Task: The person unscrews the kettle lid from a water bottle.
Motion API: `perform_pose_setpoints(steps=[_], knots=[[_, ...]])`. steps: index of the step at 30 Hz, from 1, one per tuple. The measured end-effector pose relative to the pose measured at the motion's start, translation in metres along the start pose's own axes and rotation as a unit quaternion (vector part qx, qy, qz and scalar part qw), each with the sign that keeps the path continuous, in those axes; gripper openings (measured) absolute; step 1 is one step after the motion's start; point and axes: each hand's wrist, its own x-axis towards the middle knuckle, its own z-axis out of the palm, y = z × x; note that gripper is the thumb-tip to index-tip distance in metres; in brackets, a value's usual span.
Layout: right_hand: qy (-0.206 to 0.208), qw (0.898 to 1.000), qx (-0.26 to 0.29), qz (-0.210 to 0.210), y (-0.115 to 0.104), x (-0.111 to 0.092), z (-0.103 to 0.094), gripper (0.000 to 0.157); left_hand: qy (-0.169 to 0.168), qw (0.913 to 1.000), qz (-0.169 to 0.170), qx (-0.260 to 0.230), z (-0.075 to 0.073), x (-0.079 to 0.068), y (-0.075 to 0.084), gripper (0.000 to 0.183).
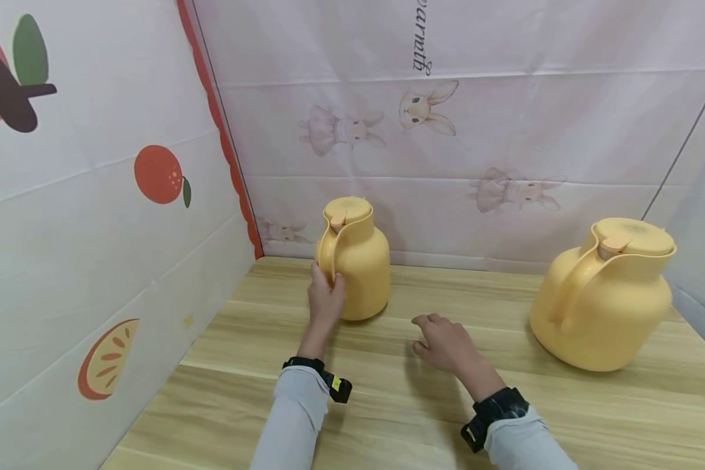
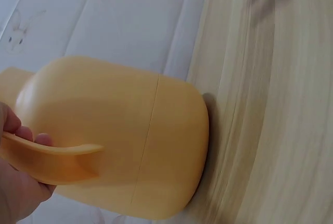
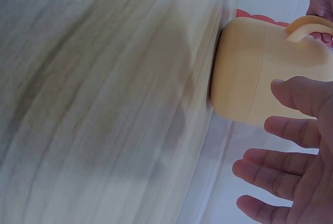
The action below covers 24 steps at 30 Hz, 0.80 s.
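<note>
A yellow thermos jug (image 1: pixel 364 267) with a lid and side handle stands upright at the back left of the table. My left hand (image 1: pixel 326 299) grips its handle (image 2: pixel 57 164), with fingers curled around it in the left wrist view. My right hand (image 1: pixel 446 339) hovers above the table, to the right of that jug, holding nothing. In the right wrist view its fingers (image 3: pixel 283 174) are spread and loosely extended. A second, wider yellow thermos jug (image 1: pixel 605 307) stands on the right side, apart from both hands, its handle turned toward me.
The wood-grain table (image 1: pixel 388 418) meets a pale back wall covering (image 1: pixel 352 52) printed with rabbits. On the left, a white side covering (image 1: pixel 47 261) carries fruit prints. Another pale wall (image 1: pixel 702 261) borders the right side.
</note>
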Motion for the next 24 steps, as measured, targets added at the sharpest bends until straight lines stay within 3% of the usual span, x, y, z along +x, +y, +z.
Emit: perform_pose_setpoints(steps=[13,24], knots=[[-0.012,1.0,0.006,0.011,-0.0014,-0.0004,-0.0003,0.041,0.003,0.9999,-0.013,-0.01,0.0031,-0.0005,-0.001,0.046],[-0.012,1.0,0.011,0.009,-0.0027,-0.0048,-0.0048,0.041,0.048,0.9955,-0.045,-0.067,-0.0002,-0.0035,0.0036,0.022]])
